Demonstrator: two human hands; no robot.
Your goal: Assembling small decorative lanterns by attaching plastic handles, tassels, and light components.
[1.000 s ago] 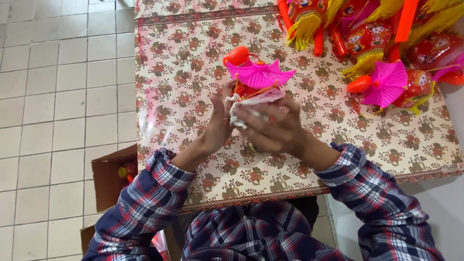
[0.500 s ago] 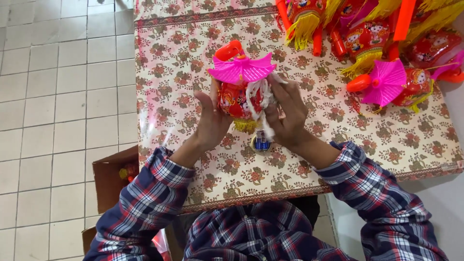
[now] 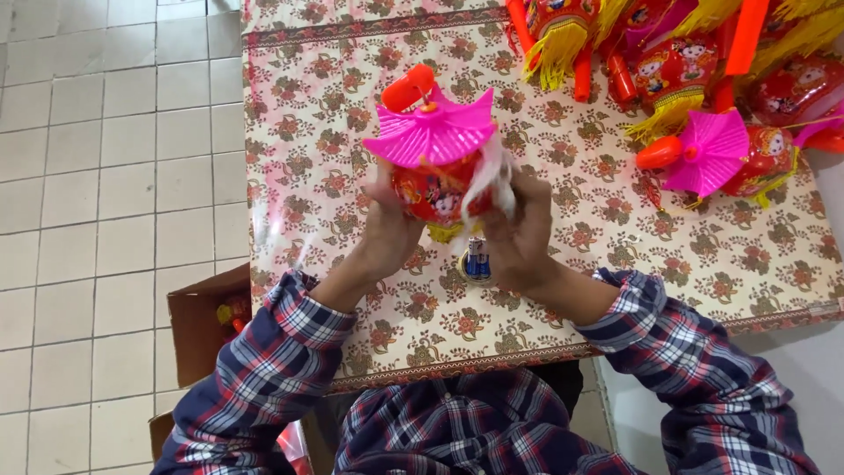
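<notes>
Mid-frame, both hands hold a toy lantern (image 3: 435, 176) w/ pink fan-shaped roof above the flowered tablecloth (image 3: 352, 70). Left hand (image 3: 387, 233) has fingers curled round its red body; right hand (image 3: 519, 233) pinches the other side plus a white plastic strip (image 3: 492, 176). Small batteries (image 3: 476, 260) lie on the cloth just below. Looks mid-assembly: lantern body together, batteries not in yet. Finished lanterns (image 3: 703, 88) piled upper right.

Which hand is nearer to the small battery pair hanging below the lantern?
The right hand. Its palm sits right beside the small battery pair, while the left hand is across the red lantern, farther off.
</notes>
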